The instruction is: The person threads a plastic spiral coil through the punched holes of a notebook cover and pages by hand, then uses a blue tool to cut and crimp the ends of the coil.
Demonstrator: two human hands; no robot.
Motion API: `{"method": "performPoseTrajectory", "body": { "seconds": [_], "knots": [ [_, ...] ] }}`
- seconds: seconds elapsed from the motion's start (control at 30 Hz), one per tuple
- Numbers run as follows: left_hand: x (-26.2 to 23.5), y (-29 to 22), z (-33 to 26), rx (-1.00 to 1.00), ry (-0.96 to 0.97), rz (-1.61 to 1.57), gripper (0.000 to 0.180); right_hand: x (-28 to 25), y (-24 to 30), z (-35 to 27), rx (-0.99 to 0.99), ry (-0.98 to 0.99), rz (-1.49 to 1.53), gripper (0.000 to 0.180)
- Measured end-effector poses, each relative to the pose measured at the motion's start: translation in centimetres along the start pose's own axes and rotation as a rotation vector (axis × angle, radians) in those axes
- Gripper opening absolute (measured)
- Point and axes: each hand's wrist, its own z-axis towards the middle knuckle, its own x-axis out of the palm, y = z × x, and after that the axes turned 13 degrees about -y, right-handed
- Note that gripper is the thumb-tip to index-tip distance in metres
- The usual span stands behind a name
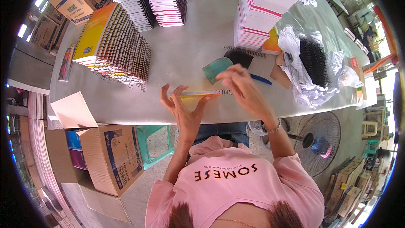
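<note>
Near the table's front edge, my left hand (185, 109) grips a thin notebook (194, 93) standing on edge, its fingers and thumb spanning the two sides. A dark spiral binding coil (224, 92) sticks out from the notebook's right end. Beside that coil is my right hand (244, 88), its fingers stretched to the left above the coil and a little blurred; whether it touches the coil is hard to see. Just behind my right hand lie a green curved piece (216, 70), a black piece (239, 58) and a blue pen-like tool (261, 79).
Yellow spiral notebooks (114, 46) are stacked at left, with white coil-bound stacks (162, 0) behind. A tall stack of unbound pink-edged books (263, 12) stands at back right. Black coils (312, 61) lie in crumpled wrapping (291, 46). Below are an open carton (112, 156), green stool (156, 145) and fan (318, 143).
</note>
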Motion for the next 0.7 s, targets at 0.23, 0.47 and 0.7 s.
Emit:
{"method": "performPoseTrajectory", "body": {
  "seconds": [0.23,0.47,0.7],
  "knots": [
    [-1.5,2.2,1.5,-0.025,0.156,-0.067,0.064,1.9,-3.2,2.3,-0.052,0.090,-0.396,0.058],
    [-4.1,4.1,4.2,0.130,0.286,-0.141,0.067,5.8,-5.4,2.6,-0.036,0.120,-0.516,0.068],
    [-1.7,6.0,2.8,0.051,0.239,-0.262,0.078,2.1,-3.4,3.1,0.156,0.246,0.054,0.063]
  ]
}}
